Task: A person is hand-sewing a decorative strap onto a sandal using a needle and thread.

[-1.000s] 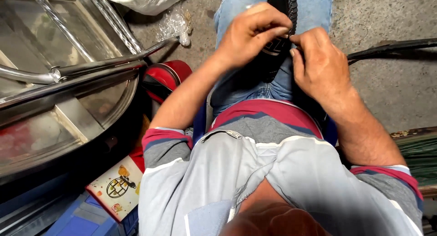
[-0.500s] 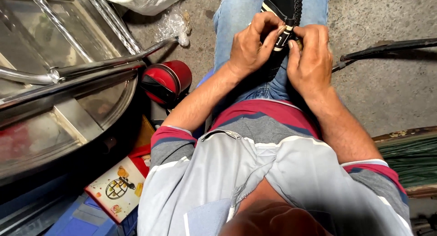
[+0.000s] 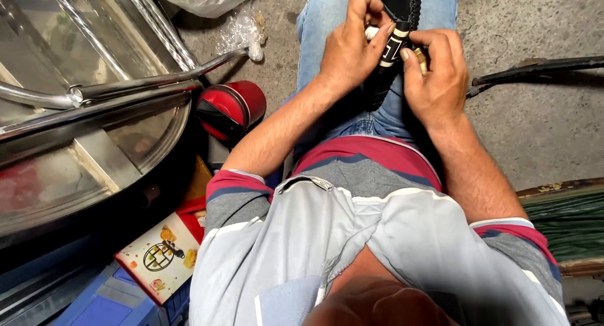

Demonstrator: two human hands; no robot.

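A black shoe (image 3: 397,5) with a black-and-white patterned band rests on my lap over blue jeans (image 3: 321,24). My left hand (image 3: 352,49) grips the shoe's left side, thumb and fingers pinched at the band. My right hand (image 3: 437,74) holds the shoe's right edge, and a small brass-coloured piece (image 3: 420,59) shows at its fingertips. Most of the shoe is hidden by both hands.
A glass-and-steel cabinet (image 3: 82,112) with chrome tubes (image 3: 151,81) stands at left. A red round container (image 3: 229,109) lies beside my leg. A printed box (image 3: 160,257) and blue crate (image 3: 107,301) sit lower left. A dark rod (image 3: 541,67) crosses the concrete floor at right; green material (image 3: 566,222) lies lower right.
My hands have shifted on the shoe: the left now pinches the patterned band, and the right has slid down its right edge. The view has tilted slightly.
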